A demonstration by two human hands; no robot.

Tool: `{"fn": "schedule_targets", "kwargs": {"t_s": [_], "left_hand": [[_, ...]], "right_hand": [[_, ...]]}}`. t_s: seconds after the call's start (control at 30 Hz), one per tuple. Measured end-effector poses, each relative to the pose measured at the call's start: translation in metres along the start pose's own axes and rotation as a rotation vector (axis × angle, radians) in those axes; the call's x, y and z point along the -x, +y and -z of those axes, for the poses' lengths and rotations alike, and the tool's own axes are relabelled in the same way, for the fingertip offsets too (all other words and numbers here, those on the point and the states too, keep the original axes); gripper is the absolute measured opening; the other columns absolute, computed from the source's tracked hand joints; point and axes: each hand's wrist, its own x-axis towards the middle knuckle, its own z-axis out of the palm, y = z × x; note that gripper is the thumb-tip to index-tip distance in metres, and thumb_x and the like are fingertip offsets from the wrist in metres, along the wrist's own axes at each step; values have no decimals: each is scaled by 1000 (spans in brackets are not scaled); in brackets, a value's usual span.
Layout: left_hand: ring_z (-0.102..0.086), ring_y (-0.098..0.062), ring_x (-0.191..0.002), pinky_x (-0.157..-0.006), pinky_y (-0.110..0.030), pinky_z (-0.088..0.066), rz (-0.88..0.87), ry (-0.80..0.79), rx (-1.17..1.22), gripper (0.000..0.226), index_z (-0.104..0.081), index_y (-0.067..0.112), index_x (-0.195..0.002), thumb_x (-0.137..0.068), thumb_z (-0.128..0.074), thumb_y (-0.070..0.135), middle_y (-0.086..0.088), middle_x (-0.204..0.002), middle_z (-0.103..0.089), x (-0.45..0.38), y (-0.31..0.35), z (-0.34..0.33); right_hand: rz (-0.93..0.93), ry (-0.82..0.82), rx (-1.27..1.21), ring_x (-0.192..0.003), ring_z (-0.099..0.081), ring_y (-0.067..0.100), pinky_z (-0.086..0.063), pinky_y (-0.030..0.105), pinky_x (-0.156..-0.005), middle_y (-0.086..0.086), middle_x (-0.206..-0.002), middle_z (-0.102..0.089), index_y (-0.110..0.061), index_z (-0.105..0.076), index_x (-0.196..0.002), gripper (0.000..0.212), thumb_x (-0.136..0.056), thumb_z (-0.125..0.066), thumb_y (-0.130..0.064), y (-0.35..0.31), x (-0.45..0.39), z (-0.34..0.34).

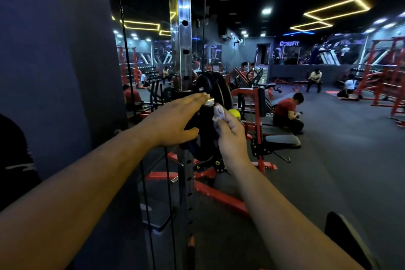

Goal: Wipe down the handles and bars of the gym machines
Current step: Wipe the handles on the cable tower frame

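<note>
A chrome upright with round holes (183, 35) rises in the middle of the view, carrying a black pulley carriage (206, 138) with a short black handle capped in silver (209, 102). My left hand (175, 120) reaches forward with straight fingers, fingertips touching the silver cap. My right hand (230, 136) grips a crumpled pale cloth (219, 114) and holds it against the right side of the black handle. A small yellow-green ball (235, 114) shows just behind the cloth.
A dark panel (54, 61) fills the left. Black cables (168, 182) hang beside the upright. Red machine frames (221, 195) and a padded bench (282, 140) stand behind. A person in a red shirt (287, 114) sits to the right; other people are farther back.
</note>
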Motion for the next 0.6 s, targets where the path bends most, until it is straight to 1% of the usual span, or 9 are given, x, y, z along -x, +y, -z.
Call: {"fn": "schedule_targets", "kwargs": {"t_s": [0.1,0.17,0.23,0.27,0.3,0.37,0.47,0.53,0.6], "left_hand": [[-27,-16,-152,-114,-30,-32,-5,15,15,93,-2,31,-165,-97,-64,39,10,-172,-6,2,-3,-2],[-25,-16,-153,-115,-31,-30,-4,28,10,92,0,33,-165,-98,-63,38,11,-172,-4,3,-5,-3],[-25,-18,-153,-116,-32,-29,8,23,0,91,3,34,-165,-100,-61,37,11,-172,-3,5,-6,-4],[-26,-19,-153,-117,-33,-29,15,20,-5,89,3,34,-165,-101,-60,37,10,-172,-5,5,-8,-4],[-27,-21,-153,-117,-34,-28,24,20,-11,88,3,33,-165,-102,-58,37,8,-172,-6,5,-11,-5],[-27,-22,-153,-120,-38,-27,51,28,-32,85,0,32,-165,-102,-57,35,5,-172,-10,3,-22,-7],[-20,-22,-156,-126,-44,-21,83,38,-136,81,-8,27,-165,-101,-56,32,0,-172,-12,1,-42,-13],[-10,-19,-158,-127,-45,-11,83,-1,-248,80,-8,24,-165,-101,-54,34,0,-173,-9,0,-47,-24],[-3,-16,-159,-127,-45,-4,103,-57,-299,85,2,23,-165,-102,-53,39,0,-173,-5,4,-49,-39]], "right_hand": [[-8,-10,4,-117,-49,-23,-39,7,-98,-34,-123,-53,-24,-50,-143,35,-110,-42,-19,2,5,-15],[-53,16,11,-122,-50,-17,-39,8,-100,-35,-121,-56,-20,-50,-144,35,-110,-41,-18,16,23,-12],[-116,-10,47,-97,-63,-13,-47,14,-87,-32,-92,-66,-19,-60,-125,25,-110,-40,-19,37,41,-1],[-151,-30,54,-80,-62,-11,-50,17,-82,-27,-78,-63,-19,-61,-111,22,-110,-39,-20,42,45,4],[-178,-49,73,-72,-56,-9,-52,20,-85,-23,-73,-57,-24,-58,-100,21,-110,-39,-23,41,45,6],[-155,-70,79,-78,-52,-10,-49,18,-99,-21,-84,-52,-33,-52,-92,21,-109,-41,-30,34,30,7],[-93,28,-53,-118,-60,-5,-46,16,-101,-10,-124,-68,-26,-66,-108,22,-109,-44,-29,7,-6,-7],[-64,74,-51,-121,-59,-3,-48,26,-106,-14,-121,-71,-28,-70,-109,26,-110,-43,-29,1,-12,-14],[-100,68,25,-121,-58,-6,-48,26,-106,-18,-124,-69,-34,-67,-117,27,-110,-41,-34,9,3,-18]]}}
